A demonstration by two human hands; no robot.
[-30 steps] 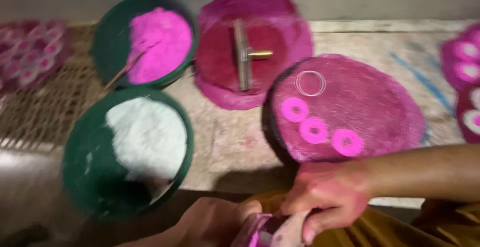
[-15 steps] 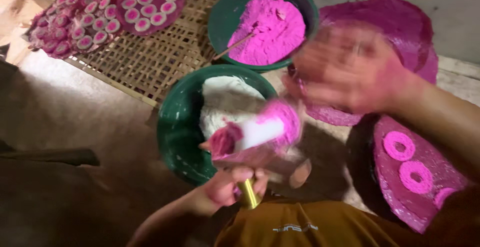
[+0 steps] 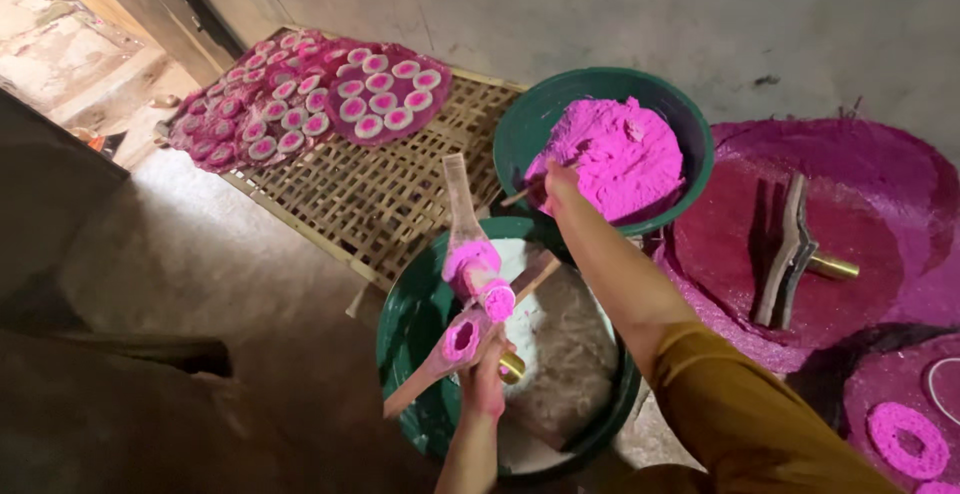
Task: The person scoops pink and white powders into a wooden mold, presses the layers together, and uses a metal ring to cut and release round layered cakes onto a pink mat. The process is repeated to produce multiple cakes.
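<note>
I see a bare concrete floor (image 3: 200, 284) carrying everything here. A woven bamboo rack (image 3: 390, 189) lies flat on it near the wall, and on the rack's far end rest pink mats (image 3: 300, 104) covered with small round pink-and-white cakes. Beside the rack sit two green basins: the far one (image 3: 530, 124) heaped with pink powder, the near one (image 3: 410, 354) holding white powder. To the right, a large magenta-stained round mat (image 3: 880, 184) lies on the floor with a wooden tool (image 3: 790, 249) on it, and another mat (image 3: 900, 394) at the lower right carries a pink ring (image 3: 908, 441).
</note>
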